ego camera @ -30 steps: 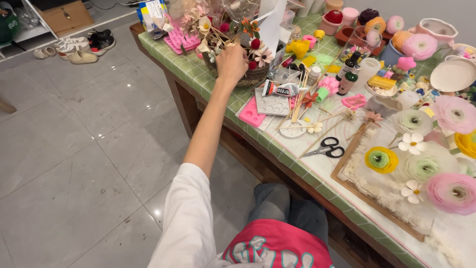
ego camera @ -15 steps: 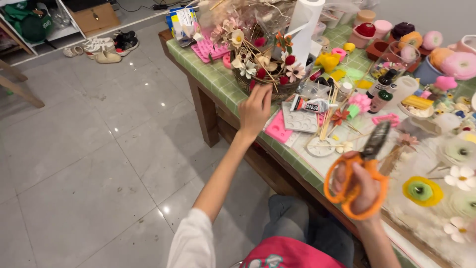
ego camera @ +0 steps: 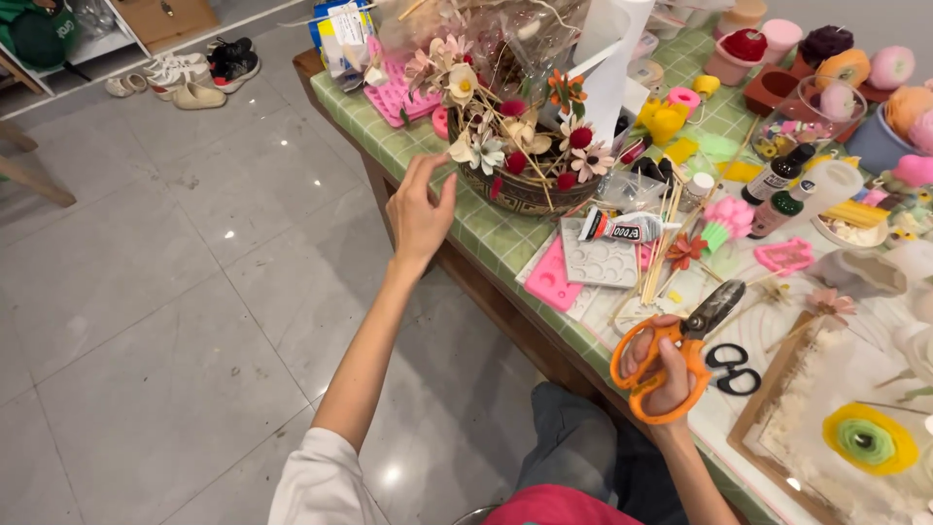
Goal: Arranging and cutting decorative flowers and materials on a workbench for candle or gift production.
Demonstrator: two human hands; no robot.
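Left hand (ego camera: 420,209) open, fingers spread, just left of flower basket (ego camera: 520,165). Right hand (ego camera: 666,374) clamped on orange scissors (ego camera: 680,355) (blades shut), near right of basket. Step: picking stem; next needs careful snip.

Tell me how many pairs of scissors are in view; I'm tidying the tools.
2. The orange-handled scissors are held in the right hand; the black-handled scissors lie on the table just right of them. More may be hidden in the clutter.
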